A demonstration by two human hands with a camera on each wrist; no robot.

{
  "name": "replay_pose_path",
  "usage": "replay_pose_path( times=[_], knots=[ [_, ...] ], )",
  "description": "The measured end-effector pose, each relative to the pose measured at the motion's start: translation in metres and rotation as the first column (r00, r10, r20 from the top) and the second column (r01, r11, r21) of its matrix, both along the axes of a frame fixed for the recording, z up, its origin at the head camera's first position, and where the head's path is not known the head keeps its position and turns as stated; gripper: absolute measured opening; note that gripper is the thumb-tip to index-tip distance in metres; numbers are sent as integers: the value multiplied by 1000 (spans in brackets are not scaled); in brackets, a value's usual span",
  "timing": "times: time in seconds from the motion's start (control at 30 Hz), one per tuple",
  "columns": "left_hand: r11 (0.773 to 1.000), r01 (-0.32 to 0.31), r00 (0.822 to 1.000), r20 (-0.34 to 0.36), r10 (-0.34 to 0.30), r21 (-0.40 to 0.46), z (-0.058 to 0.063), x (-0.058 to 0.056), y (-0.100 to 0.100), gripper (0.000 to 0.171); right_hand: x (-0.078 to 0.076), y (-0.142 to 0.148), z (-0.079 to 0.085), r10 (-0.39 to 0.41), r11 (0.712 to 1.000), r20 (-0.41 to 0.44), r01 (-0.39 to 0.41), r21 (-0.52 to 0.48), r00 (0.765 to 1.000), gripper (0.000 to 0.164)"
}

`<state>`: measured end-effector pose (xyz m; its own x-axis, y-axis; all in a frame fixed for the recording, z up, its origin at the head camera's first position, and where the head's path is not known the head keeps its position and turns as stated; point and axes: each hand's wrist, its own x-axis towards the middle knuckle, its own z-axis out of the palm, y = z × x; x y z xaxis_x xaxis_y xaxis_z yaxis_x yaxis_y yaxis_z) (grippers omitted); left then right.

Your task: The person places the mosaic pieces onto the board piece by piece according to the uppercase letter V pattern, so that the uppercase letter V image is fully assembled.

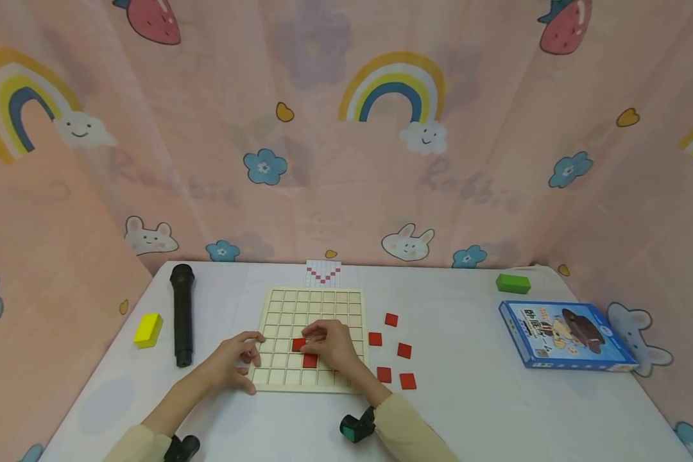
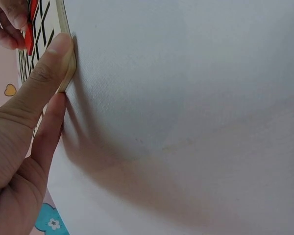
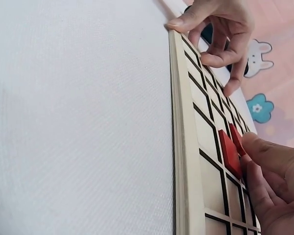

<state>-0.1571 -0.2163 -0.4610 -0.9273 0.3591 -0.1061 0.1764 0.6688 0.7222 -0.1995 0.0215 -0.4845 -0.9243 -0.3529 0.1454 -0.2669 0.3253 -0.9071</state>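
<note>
A pale wooden grid board point(image 1: 280, 378) lies on the white table. My left hand point(image 1: 231, 362) holds its left edge, the thumb at the near corner and the fingers along the side. Over the middle of the grid, my right hand point(image 1: 330, 346) pinches a red square tile point(image 1: 297, 344) by its edge; in the right wrist view this tile point(image 3: 236, 139) looks tilted beside the thumb. A second red tile point(image 1: 310, 361) lies in a cell diagonally nearer. To the board's right, several loose red tiles point(image 1: 404, 350) are scattered on the table.
Behind the board stands a small card with a red V pattern point(image 1: 323, 274). A black microphone point(image 1: 183, 314) and a yellow block point(image 1: 147, 330) lie left. At right are a blue game box point(image 1: 566, 335) and a green block point(image 1: 513, 283). A patterned pink curtain point(image 1: 323, 205) surrounds the table.
</note>
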Motion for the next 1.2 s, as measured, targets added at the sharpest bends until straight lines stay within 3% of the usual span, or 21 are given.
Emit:
replay_pose_path(
  times=[0.23,0.43,0.6,0.77,1.0,1.2],
  knots=[
    [1000,9,1000,-13,-9,-12,-2,-1,-1,43,0,-1,2,-5,998,78,9,-58,997,24],
    [1000,17,1000,-8,-18,-18,-4,-2,1,42,2,19,7,-21,997,120,30,-72,993,25],
    [999,28,999,-30,-28,-16,-5,-2,0,43,0,50,10,-100,992,147,111,-65,984,27],
    [999,32,999,-30,-32,1,-5,-1,-2,43,-4,90,13,-211,975,121,217,-40,970,26],
    [999,41,998,-42,-41,-7,-2,-1,-2,43,-21,147,6,-304,951,97,295,94,948,32],
    [999,42,998,-40,-41,14,-5,-2,-4,43,-37,163,-4,-307,934,125,274,228,943,38]
  ],
)
